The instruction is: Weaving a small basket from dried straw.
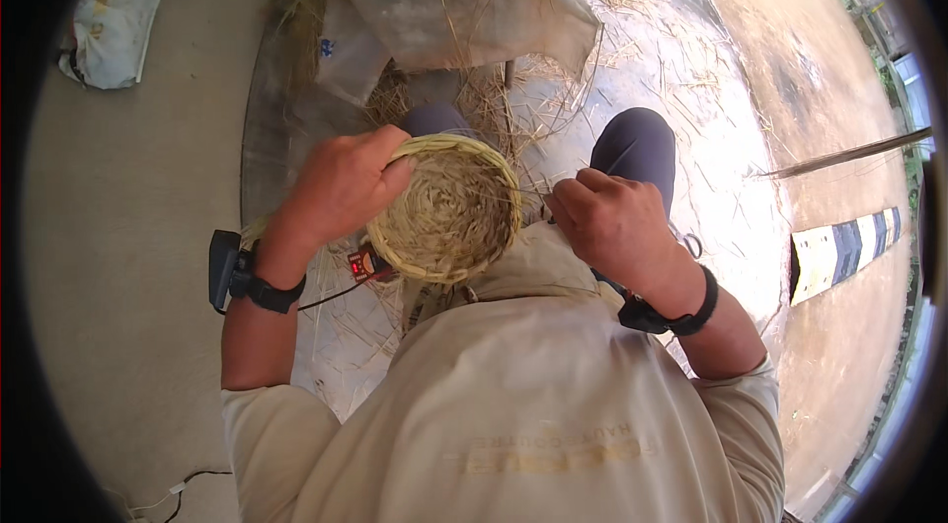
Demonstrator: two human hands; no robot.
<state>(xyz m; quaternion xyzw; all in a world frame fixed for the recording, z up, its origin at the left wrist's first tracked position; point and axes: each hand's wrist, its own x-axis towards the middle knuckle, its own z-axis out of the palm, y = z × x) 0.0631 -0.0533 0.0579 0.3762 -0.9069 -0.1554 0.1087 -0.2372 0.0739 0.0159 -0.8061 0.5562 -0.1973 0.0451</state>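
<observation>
A small round basket (pixel 449 212) coiled from dry straw sits in front of my chest, its hollow facing up. My left hand (pixel 341 182) grips its upper left rim, fingers curled over the edge. To the right of the basket my right hand (pixel 612 222) is closed around a thin strand of straw that runs toward the rim. Both wrists wear black bands. A small black and red device (pixel 363 266) lies just under the basket's lower left edge.
Loose straw (pixel 464 93) and a pale sack (pixel 454 4) lie on a shiny mat (pixel 691 79) ahead of my knees (pixel 637 143). A crumpled white bag (pixel 114 19) rests on the concrete at the far left. A striped block (pixel 849 246) sits at the right.
</observation>
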